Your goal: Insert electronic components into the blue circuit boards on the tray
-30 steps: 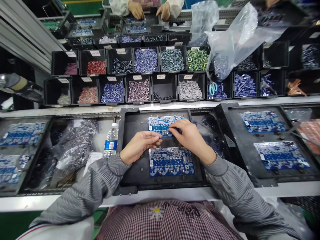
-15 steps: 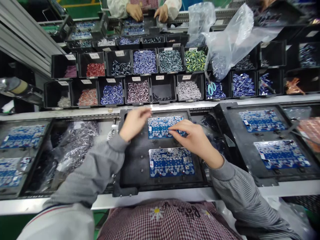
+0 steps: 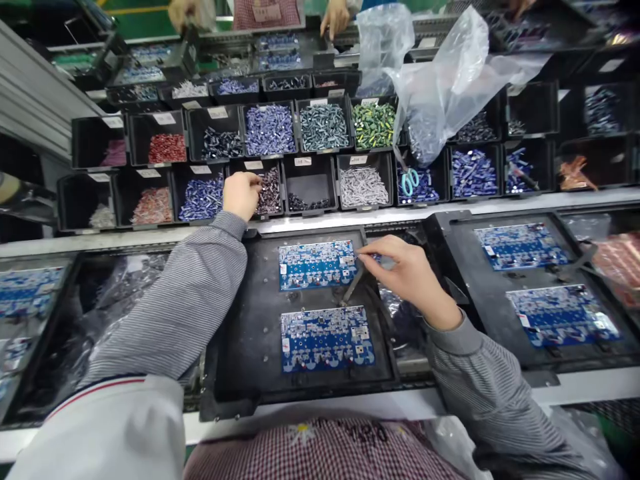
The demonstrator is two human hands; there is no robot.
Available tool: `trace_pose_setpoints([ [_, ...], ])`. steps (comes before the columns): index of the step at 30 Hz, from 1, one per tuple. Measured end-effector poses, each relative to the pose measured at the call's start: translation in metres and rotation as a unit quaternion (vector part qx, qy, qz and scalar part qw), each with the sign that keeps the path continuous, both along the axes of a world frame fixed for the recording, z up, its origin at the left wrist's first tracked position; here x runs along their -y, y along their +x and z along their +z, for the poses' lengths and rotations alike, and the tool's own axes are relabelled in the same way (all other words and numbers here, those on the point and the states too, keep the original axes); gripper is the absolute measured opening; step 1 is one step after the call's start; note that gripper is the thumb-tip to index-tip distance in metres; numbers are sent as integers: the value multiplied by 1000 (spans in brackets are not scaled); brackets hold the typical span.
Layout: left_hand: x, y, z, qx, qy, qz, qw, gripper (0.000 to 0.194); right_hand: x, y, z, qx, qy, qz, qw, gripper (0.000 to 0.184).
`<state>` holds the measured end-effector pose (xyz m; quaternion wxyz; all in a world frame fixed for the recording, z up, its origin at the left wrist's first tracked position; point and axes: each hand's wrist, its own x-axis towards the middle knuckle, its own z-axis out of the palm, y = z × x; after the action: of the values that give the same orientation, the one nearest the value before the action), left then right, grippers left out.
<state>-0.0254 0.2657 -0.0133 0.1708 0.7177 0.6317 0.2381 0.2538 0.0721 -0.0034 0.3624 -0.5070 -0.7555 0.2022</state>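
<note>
My left hand reaches over the front edge of a bin holding brown-purple cylindrical capacitors. Its fingers are curled together at the parts; whatever lies between them is hidden. My right hand hovers at the right edge of the upper blue circuit board, thumb and forefinger pinched. I cannot make out what is in that pinch. A lower blue circuit board lies in the same black tray, just below the upper one. Both boards carry many small components.
Two rows of black bins with coloured parts stand behind the tray. Light-blue scissors and a clear plastic bag rest over the bins at right. Another tray with two boards sits rightward. Across the line, a co-worker's hand shows.
My left hand has left the boards and moved up and forward to the brown-purple capacitor bin. My right hand has shifted from over the upper board to its right edge, still pinched.
</note>
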Motion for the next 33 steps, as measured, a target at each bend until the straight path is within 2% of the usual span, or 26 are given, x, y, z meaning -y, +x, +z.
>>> trace_pose_setpoints([
  [3, 1, 1, 7, 151, 7, 46, 987, 10, 1, -11, -3, 47, -14, 44, 998, 11],
  [5, 4, 2, 16, 318, -34, 77, 944, 8, 2, -19, -8, 90, -36, 68, 993, 11],
  [6, 5, 2, 22, 412, -77, 93, 903, 9, 3, -22, -10, 107, -45, 73, 991, 11],
  [8, 8, -1, 35, 577, -183, 120, 787, 15, 4, -25, -14, 129, -55, 72, 987, 11],
  [10, 14, -3, 47, 675, -262, 138, 675, 21, 6, -26, -16, 143, -58, 68, 986, 10],
  [11, 18, -2, 51, 699, -283, 142, 641, 22, 6, -26, -16, 149, -58, 67, 985, 10],
  [12, 25, -1, 55, 709, -293, 141, 625, 22, 6, -26, -15, 154, -59, 66, 984, 10],
  [14, 42, 8, 58, 698, -306, 120, 637, 21, 6, -27, -14, 162, -62, 66, 983, 9],
  [18, 87, 40, 47, 587, -384, 7, 713, 14, 6, -28, -12, 170, -64, 66, 981, 10],
  [20, 106, 55, 36, 525, -442, -53, 725, 13, 6, -28, -12, 176, -62, 65, 980, 10],
  [22, 119, 66, 26, 488, -478, -81, 725, 16, 6, -28, -12, 183, -62, 64, 979, 9],
  [27, 129, 72, 13, 443, -481, -71, 753, 12, 5, -29, -12, 190, -75, 63, 977, 8],
  [30, 129, 70, 10, 440, -480, -79, 755, 12, 5, -28, -11, 186, -69, 75, 977, 12],
  [33, 129, 69, 10, 439, -482, -87, 753, 15, 7, -24, -9, 141, -59, 91, 984, 14],
])
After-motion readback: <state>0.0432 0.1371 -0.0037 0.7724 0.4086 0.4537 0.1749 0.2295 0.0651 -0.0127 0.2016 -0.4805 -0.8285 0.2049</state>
